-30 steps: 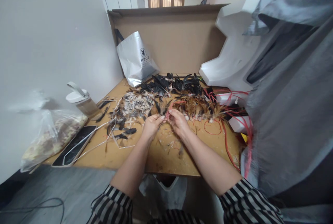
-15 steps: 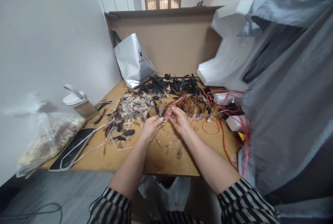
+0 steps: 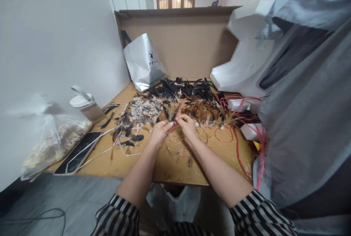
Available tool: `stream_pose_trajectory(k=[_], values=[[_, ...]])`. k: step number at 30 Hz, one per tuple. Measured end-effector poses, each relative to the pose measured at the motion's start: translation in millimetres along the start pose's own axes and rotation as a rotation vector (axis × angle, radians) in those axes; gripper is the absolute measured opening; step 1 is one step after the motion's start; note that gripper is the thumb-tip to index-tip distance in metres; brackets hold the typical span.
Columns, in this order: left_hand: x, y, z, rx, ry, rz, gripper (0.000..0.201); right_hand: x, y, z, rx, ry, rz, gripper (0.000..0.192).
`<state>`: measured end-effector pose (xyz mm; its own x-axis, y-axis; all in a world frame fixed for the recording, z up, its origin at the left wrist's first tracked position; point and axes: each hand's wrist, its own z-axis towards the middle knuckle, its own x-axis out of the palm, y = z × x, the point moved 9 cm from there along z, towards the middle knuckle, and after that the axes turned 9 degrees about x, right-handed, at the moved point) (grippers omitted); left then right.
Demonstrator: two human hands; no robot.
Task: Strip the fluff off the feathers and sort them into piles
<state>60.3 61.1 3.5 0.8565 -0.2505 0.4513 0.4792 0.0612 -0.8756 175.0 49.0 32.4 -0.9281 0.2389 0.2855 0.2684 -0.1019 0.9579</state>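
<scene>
Over the middle of the table, my left hand (image 3: 160, 133) is closed in a pinch, with a small bunch of dark and brown feathers (image 3: 170, 111) rising from its fingertips. Close beside it my right hand (image 3: 188, 128) pinches a red plastic string (image 3: 181, 106) that stands up between the two hands. The fingertips nearly meet, and the exact hold there is too small to make out. Just beyond lie piles of brown feathers (image 3: 208, 113), pale speckled feathers (image 3: 146, 108) and black feathers (image 3: 197, 89).
A silver bag (image 3: 142, 64) leans against the cardboard (image 3: 192, 42) at the back. On the left are a lidded cup (image 3: 86, 104), a phone (image 3: 78, 153) and a clear bag (image 3: 59, 139). More red string (image 3: 259, 155) hangs at the right by grey cloth (image 3: 307, 119).
The red string between my hands has swung more upright, and its loose end has shifted left. My right hand has lowered slightly. The whole view has shifted a little.
</scene>
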Motion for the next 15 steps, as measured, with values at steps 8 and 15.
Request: stream_pose_trajectory(k=[8, 15], values=[[-3.3, -2, 3, 0.02, -0.014, 0.056, 0.021, 11, -25, 4, 0.203, 0.151, 0.133, 0.016], [0.4, 1, -1, -0.011, 0.033, 0.077, 0.019, 7, -25, 6, 0.281, 0.14, 0.243, 0.017]])
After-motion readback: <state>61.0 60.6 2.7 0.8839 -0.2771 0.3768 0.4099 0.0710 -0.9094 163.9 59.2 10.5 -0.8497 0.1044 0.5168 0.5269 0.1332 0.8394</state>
